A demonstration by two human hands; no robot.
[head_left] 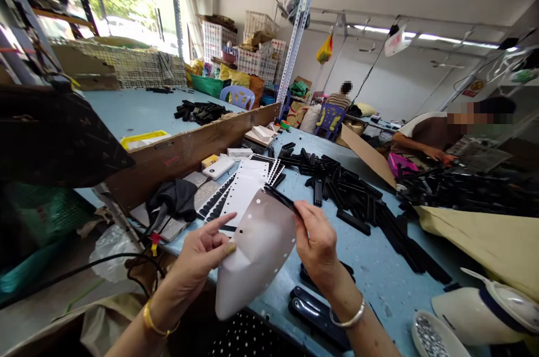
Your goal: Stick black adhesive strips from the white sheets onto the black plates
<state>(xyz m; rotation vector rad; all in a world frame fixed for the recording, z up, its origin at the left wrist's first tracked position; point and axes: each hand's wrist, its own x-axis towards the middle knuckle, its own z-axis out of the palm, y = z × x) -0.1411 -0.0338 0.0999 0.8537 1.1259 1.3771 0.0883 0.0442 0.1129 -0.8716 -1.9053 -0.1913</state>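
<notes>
A curved white plastic sheet [256,250] with small round holes along its edges is held up between my hands. My left hand [202,250] pinches its left edge with the thumb, index finger stretched out. My right hand [315,236] is closed at the upper right corner, gripping a thin black strip [280,198] that lies along the sheet's top edge. Behind the sheet, a fanned stack of white sheets [248,180] with black-marked edges rests on the blue table [383,301]. Below my right hand are glossy black long parts [315,312].
Black plastic strips [337,183] are heaped across the table. At front right stand a bowl of small metal pieces [432,337] and a white lidded mug [480,306]. A wooden board [189,149] borders the left side. Another person [425,132] works beside a black pile at right.
</notes>
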